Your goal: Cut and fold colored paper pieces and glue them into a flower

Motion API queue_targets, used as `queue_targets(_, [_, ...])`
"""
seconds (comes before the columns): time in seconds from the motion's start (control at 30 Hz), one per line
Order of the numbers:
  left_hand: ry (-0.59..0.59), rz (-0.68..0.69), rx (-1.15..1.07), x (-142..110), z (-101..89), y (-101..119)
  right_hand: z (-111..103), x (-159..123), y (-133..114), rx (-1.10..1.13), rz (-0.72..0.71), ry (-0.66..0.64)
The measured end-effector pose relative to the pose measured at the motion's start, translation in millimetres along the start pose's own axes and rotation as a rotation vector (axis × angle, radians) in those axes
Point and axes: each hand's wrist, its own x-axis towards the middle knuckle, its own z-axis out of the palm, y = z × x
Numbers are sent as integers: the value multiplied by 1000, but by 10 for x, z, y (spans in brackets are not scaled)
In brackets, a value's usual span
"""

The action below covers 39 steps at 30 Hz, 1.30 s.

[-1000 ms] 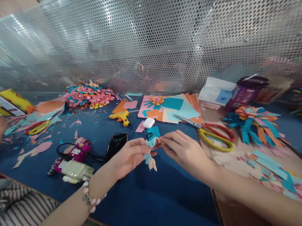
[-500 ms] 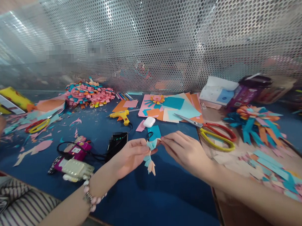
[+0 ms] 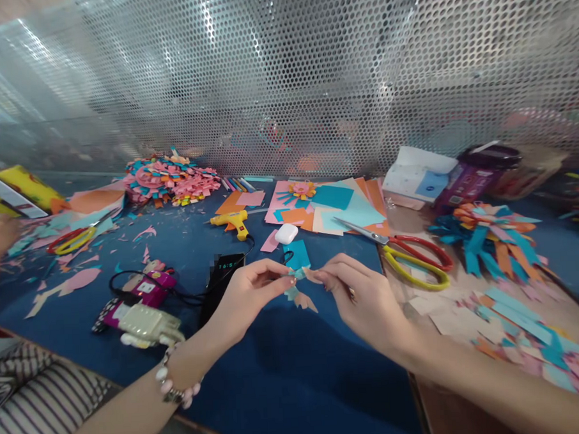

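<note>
Paper strip (image 3: pixel 303 300), light blue and peach, was held raised between both hands, above the blue tabletop (image 3: pixel 297 389) and on the near side of a teal paper rectangle (image 3: pixel 298 255). Left hand (image 3: pixel 252 294) pinched the light-blue part between thumb and fingers; a beaded bracelet (image 3: pixel 177 391) circled that wrist. Right hand (image 3: pixel 364 297) pinched a peach end between thumb and fingertips. The hands were near each other but apart. A loose tail hung below the grip. Fingers covered much of the strip, so it may have been several joined pieces.

Surroundings: white earbud case (image 3: pixel 286 233) lay just beyond the teal rectangle; yellow glue gun (image 3: pixel 235 222) farther left. Black device (image 3: pixel 220 281) with a lit clock lay beside the left hand. Scissors (image 3: pixel 383 239) with red and yellow handles lay to the right, blade tips over the paper sheets (image 3: pixel 354 211). Paper flower (image 3: pixel 302 190) rested on those sheets.
</note>
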Motion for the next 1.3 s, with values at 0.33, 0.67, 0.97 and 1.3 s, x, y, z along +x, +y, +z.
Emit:
queue_targets(0.33, [-13,18,108,-27,7,19,37,-26,21,-43,-51,-6])
queue_targets(0.67, [-7,-34,52,-26,23,24,72,-48,41,-8,-28,-7])
queue_targets(0.97, [-5,-39,2,-17,42,-23,108,-65,39,4,3,15])
queue_targets(1.3, [-26,-30,9,-11,62,-25,177,-81,60,70,30,49])
